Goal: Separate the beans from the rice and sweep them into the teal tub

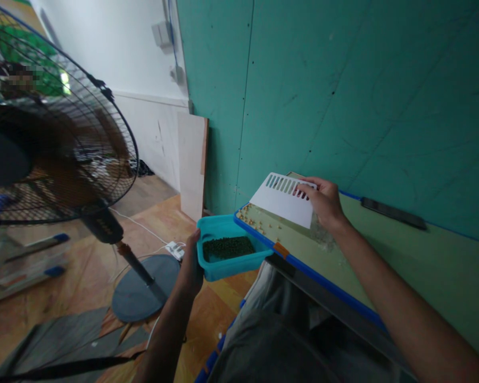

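Note:
My left hand (pixel 192 263) grips the left side of a turquoise plastic tub (pixel 231 270), holding it just below the table's left end. Small dark green beans or pellets (pixel 228 248) lie in the tub. A thin white plastic sheet with a row of slots (pixel 281 205) is in my right hand (pixel 324 202), pinched at its slotted upper edge. The sheet leans over the pale green tabletop (pixel 377 236), its lower edge near the surface. Small yellow kernels (pixel 259 226) lie scattered between the sheet and the table's left edge.
A black stand fan (pixel 104 175) stands at left, its round base (pixel 143 287) on the floor by a white power strip (pixel 174 250). A green wall (pixel 335 106) backs the table. A flat black object (pixel 393 213) lies at the table's back edge. An orange clip (pixel 280 249) marks the front edge.

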The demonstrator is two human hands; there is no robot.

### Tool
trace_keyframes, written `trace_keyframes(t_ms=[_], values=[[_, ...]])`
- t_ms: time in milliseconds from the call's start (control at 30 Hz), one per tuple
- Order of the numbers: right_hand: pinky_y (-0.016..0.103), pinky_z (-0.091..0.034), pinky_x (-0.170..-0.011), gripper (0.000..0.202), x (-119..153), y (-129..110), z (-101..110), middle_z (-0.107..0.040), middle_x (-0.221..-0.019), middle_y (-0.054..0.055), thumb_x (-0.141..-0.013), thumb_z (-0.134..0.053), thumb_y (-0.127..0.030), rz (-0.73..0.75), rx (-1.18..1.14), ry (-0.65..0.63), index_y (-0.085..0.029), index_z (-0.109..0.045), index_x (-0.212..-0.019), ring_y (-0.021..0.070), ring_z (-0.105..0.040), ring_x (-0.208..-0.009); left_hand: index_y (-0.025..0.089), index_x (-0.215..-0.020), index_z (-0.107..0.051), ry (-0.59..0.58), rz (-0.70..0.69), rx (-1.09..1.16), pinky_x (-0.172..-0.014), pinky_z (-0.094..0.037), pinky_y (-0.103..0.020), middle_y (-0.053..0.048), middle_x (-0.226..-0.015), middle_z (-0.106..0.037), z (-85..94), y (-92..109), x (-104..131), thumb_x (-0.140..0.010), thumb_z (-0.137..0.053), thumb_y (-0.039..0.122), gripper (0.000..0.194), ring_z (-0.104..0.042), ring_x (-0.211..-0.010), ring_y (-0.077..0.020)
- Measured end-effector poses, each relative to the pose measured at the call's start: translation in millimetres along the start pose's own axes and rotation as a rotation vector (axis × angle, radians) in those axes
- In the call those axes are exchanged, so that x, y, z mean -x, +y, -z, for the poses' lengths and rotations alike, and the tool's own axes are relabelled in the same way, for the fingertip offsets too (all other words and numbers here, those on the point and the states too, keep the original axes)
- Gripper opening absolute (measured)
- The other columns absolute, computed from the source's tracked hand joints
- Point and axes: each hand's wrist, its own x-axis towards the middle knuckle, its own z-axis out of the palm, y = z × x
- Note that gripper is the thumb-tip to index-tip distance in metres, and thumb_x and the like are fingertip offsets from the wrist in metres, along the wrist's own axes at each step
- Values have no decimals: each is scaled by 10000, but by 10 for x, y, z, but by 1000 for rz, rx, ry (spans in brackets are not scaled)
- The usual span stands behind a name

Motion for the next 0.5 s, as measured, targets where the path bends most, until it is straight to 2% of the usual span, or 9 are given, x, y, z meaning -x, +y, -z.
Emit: trace_keyframes(t_ms=[167,333,500], values=[[291,-478,-558,265,18,16,-28,-705,-723,62,-678,-722,-307,-13,35,-2,-154,-764,-890,170,-619,-603,170,-1281,-684,-30,32,24,-942,-558,-425,-73,-1076,-826,-4,11,5,-854,-622,551,575,-754,-1030,-309],[308,-502,-600,274,6,46,-16,-711,-738,67,-696,-698,-307,31,78,48,-155,-763,-915,182,-639,-637,181,-1272,-690,15,-10,-6,-930,-563,-418,-62,-1048,-832,-13,15,4,-843,-637,558,574,-750,-1040,-313],[305,-499,-596,274,-23,113,-1,-715,-749,63,-701,-693,-316,54,151,66,-159,-761,-915,195,-652,-656,177,-1294,-673,-27,50,32,-922,-567,-435,-72,-1059,-828,-14,16,-6,-845,-622,551,587,-763,-992,-310]])
